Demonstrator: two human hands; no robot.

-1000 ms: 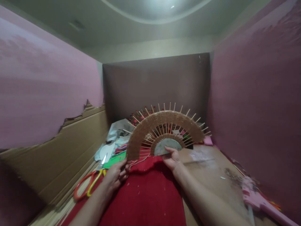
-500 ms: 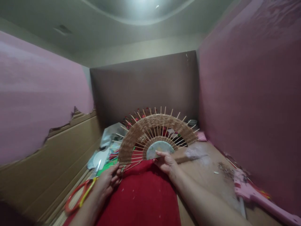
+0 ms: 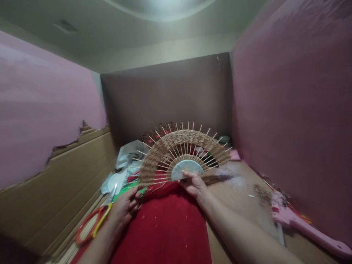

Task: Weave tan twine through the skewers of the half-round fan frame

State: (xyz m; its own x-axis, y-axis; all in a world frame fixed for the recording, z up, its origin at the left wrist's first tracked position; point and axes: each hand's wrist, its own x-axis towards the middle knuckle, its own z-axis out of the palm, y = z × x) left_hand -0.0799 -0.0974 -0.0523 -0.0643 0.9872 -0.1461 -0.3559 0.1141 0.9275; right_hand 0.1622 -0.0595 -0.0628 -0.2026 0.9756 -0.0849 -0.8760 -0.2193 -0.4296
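Note:
A woven fan (image 3: 188, 136) stands half-round in front of me, with thin sticks poking out past its brown outer band. Its pale blue half-disc centre (image 3: 180, 169) is gripped at the lower edge by my right hand (image 3: 194, 186), thumb on the front face. My left hand (image 3: 129, 203) is closed at the fan's lower left end, fingers pinching the edge of the weave, where a loose strand hangs. Red cloth (image 3: 165, 227) lies beneath both hands.
Orange-and-yellow scissors (image 3: 95, 225) lie on the left beside cardboard (image 3: 79, 172). On the right rest a pink glue gun (image 3: 297, 222) and brown scraps (image 3: 261, 194). Clear plastic (image 3: 229, 175) sits right of the fan. Another fan with red decorations (image 3: 154, 138) is behind.
The view has tilted slightly, so the surroundings sit a little higher in the picture. Both hands keep their hold on the fan, which looks slightly shifted and less blurred.

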